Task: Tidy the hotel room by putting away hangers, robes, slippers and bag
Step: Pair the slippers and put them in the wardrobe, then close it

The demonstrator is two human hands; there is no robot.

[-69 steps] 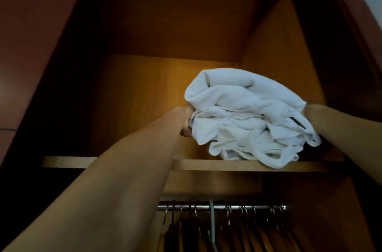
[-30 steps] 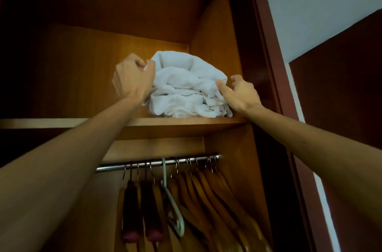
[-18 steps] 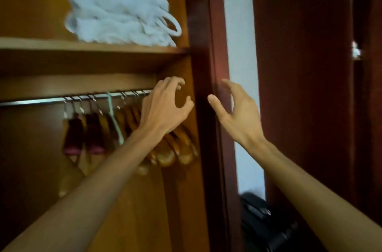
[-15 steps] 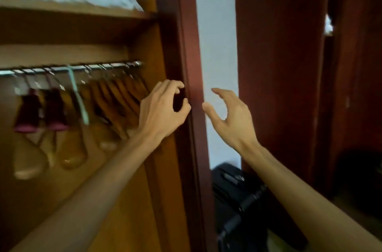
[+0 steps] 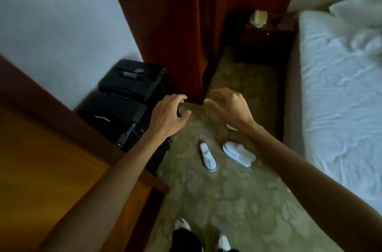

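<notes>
Head view: both hands' fingers [image 5: 182,98] loosely curled, empty.

Empty hands [image 5: 198,111] over carpet [image 5: 227,200], white slippers [image 5: 207,155] ahead, black suitcase [image 5: 124,99] left

Open carpet [image 5: 233,196] surrounds the slippers [image 5: 207,155]; a suitcase [image 5: 124,99] crowds the left, the bed [image 5: 339,94] walls the right.
</notes>
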